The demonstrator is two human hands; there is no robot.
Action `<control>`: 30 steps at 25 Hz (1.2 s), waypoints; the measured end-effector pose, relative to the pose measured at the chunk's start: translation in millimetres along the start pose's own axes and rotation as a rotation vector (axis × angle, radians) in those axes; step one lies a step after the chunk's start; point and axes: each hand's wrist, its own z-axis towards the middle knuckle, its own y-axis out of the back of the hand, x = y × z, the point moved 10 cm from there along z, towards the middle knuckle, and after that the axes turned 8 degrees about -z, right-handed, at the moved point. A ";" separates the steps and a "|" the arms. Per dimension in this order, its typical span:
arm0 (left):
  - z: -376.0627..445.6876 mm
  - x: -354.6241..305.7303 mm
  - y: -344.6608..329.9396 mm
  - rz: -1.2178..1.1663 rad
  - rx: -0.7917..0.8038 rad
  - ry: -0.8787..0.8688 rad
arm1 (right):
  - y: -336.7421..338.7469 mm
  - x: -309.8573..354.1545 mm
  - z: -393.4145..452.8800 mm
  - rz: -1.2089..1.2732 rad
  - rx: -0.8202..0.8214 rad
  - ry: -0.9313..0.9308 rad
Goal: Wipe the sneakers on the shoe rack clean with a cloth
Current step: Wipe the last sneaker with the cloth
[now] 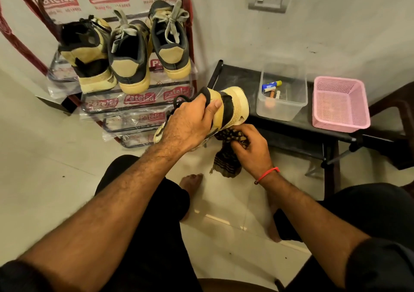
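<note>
Pale floor tiles lie below a red metal shoe rack (pixel 188 34) holding three tan-and-black sneakers (pixel 130 54). Left hand (pixel 192 121) grips a fourth tan-and-black sneaker (pixel 233 105) by its collar — sole rightward, long axis running away from the person — beside the rack's lower right corner; right hand (pixel 251 143) bunches a dark patterned cloth (pixel 226 157) against its underside.

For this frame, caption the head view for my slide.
Left hand grips a sneaker; right hand presses a cloth to it.
</note>
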 end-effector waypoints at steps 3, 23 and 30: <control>-1.5 9.9 -17.0 -0.108 0.171 0.113 | 11.6 -15.4 10.1 0.243 -0.015 -0.142; -2.4 24.8 -7.0 -0.732 -0.050 0.047 | 49.6 27.3 31.8 0.781 -0.008 -0.211; -1.5 42.0 -14.5 -0.872 -0.103 0.202 | 49.1 105.8 18.6 -0.042 0.037 0.291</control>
